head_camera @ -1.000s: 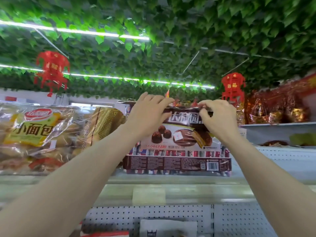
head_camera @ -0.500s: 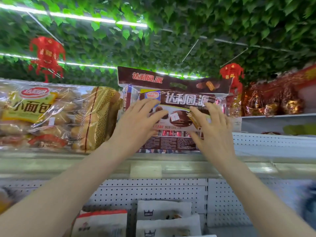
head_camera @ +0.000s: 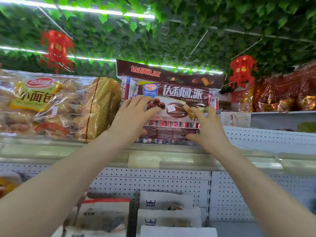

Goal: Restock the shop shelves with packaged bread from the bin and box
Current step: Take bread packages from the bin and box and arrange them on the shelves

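1. Packaged bread sits along the long pale metal top shelf (head_camera: 248, 158), faces turned outward, I'd guess so that shoppers can read the labels.
2. A big clear plastic bag of small golden rolls with a yellow label (head_camera: 42, 103) lies at the left. Its end touches the next pack.
3. The brown glossy plastic pack of chocolate pies (head_camera: 177, 94) stands upright near the shelf's front edge, just beside the rolls.
4. The left hand (head_camera: 135, 117) lies flat on the pack's face with fingers spread. It presses and does not grip.
5. The right hand (head_camera: 205, 127) does the same on the lower right, thumb near the bottom edge. To my eye both hands are pushing the pack back to seat it squarely.
6. White paper packets with crown marks (head_camera: 167, 200) on the shelf below are cut off at the bottom.
7. Hard to make out:
   - The bin and box are out of sight.
   - The shelf's depth is hidden.
   - I cannot tell whether the wide brown flap on top belongs to this pack or to one behind it.
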The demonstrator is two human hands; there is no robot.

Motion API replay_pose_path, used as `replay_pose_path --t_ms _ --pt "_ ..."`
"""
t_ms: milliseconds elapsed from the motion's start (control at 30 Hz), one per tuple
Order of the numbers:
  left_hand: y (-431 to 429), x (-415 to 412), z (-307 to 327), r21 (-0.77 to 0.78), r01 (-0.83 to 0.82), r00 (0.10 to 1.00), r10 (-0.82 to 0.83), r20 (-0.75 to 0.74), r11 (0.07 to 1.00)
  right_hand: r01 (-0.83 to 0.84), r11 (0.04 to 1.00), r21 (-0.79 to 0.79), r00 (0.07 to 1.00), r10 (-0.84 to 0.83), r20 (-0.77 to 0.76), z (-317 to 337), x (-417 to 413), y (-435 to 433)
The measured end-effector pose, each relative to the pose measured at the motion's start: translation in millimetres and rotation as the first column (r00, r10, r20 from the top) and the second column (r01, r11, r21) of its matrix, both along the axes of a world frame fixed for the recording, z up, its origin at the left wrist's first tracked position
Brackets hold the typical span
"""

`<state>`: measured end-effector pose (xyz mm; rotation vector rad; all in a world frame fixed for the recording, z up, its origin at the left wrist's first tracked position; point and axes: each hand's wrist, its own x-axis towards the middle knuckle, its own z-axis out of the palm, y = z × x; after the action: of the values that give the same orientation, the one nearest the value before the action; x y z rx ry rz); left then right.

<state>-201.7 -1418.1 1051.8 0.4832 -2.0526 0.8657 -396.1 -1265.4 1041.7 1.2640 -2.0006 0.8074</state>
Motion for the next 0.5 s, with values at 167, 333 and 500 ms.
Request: replay_pose_path --t_ms 167,333,500 --pt "-4.0 -8.4 6.9 0.015 -0.081 0.995 0.08 0.051 0.997 0.09 0.993 0.071 0.994 -0.085 -0.075 11.6 3.6 -13.8" --pt "-7.9 -17.8 13.3 0.004 -0.135 0.987 0.134 0.087 0.991 0.147 0.978 0.151 0.983 -0.127 -0.133 12.2 -1.1 -26.6" --pt "-7.5 -28.6 8.7 -0.027 -0.169 0.98 0.171 0.104 0.985 0.129 0.96 0.249 0.992 -0.125 -0.034 6.9 -7.5 -37.9"
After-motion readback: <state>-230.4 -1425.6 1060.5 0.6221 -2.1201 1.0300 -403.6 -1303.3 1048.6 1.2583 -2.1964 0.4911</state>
